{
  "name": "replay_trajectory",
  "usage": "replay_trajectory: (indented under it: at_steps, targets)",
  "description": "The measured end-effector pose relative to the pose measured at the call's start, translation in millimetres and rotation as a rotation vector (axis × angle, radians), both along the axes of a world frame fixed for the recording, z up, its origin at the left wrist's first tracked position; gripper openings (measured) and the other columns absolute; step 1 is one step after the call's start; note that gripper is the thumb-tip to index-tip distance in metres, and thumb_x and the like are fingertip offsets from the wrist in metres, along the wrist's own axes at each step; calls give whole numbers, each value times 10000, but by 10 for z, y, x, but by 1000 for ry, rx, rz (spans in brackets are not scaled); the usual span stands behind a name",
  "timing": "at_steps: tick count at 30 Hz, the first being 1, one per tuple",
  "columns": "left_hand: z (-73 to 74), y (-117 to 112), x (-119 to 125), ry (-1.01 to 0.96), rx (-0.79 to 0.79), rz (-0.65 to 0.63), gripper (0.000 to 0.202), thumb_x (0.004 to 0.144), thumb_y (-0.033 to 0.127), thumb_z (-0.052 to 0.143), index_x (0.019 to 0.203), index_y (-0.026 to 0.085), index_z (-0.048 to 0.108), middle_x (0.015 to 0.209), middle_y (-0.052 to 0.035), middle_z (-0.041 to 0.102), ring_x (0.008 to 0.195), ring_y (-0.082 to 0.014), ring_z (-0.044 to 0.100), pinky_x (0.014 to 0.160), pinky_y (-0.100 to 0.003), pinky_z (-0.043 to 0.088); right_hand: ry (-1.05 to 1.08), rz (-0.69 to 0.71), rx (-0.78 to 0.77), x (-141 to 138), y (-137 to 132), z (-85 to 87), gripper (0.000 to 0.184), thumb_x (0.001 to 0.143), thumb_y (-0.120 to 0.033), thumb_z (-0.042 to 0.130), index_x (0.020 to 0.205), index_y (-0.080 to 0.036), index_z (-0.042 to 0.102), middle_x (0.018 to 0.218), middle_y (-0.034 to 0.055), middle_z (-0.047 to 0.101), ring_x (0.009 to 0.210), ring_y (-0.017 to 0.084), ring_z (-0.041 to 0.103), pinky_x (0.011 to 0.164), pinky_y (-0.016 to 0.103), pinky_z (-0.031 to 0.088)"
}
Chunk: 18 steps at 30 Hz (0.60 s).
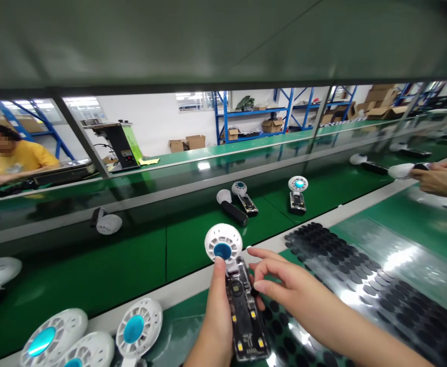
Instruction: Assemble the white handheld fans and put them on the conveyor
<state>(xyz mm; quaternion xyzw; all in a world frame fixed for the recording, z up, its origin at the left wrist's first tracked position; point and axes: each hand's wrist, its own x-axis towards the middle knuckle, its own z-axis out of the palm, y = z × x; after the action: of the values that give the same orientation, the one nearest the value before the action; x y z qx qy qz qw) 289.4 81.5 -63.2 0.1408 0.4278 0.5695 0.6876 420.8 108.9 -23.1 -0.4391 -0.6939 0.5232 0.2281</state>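
My left hand (215, 316) is closed round a small handheld fan (234, 285). The fan has a white round head with a blue centre, and an open handle with a black circuit board showing. My left thumb rests just under the blue centre. My right hand (280, 283) hovers at the handle's right side, thumb and forefinger pinched together on something tiny that I cannot make out. Below and to the right lies a shiny sheet of black round pads (345, 270).
Several white fan heads (137, 326) lie at the lower left. More fans (242, 196) ride the green conveyor belt (139, 255). A co-worker's hands (443, 181) hold a fan at the right edge. Another person in a yellow shirt (17, 158) sits across the line at the left.
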Motion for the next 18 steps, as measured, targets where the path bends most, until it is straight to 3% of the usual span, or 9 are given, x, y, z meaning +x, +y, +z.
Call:
replay_trajectory:
  at_steps: [4, 7, 18]
  targets:
    - [112, -25, 38, 242, 133, 153, 466, 731, 591, 509, 895, 162, 590, 774, -54, 672, 753, -217, 607, 670, -296, 433, 40, -6, 0, -81, -78, 99, 155, 782, -230, 496, 627, -224, 496, 1342, 7, 422, 1253, 211, 339, 974, 371, 298]
    - [109, -49, 47, 417, 188, 178, 414, 773, 559, 475, 885, 176, 586, 904, -59, 653, 859, -215, 560, 765, -307, 395, 77, -28, 14, -109, -114, 133, 151, 786, -228, 482, 635, -227, 486, 1319, 2, 445, 1191, 205, 413, 958, 355, 307]
    - [71, -77, 50, 468, 109, 225, 468, 738, 597, 482, 885, 172, 609, 769, -55, 643, 787, -225, 573, 723, -324, 412, 136, -179, -65, -217, -209, -94, 159, 729, -348, 496, 611, -243, 513, 1322, -5, 425, 1185, 228, 409, 942, 403, 329]
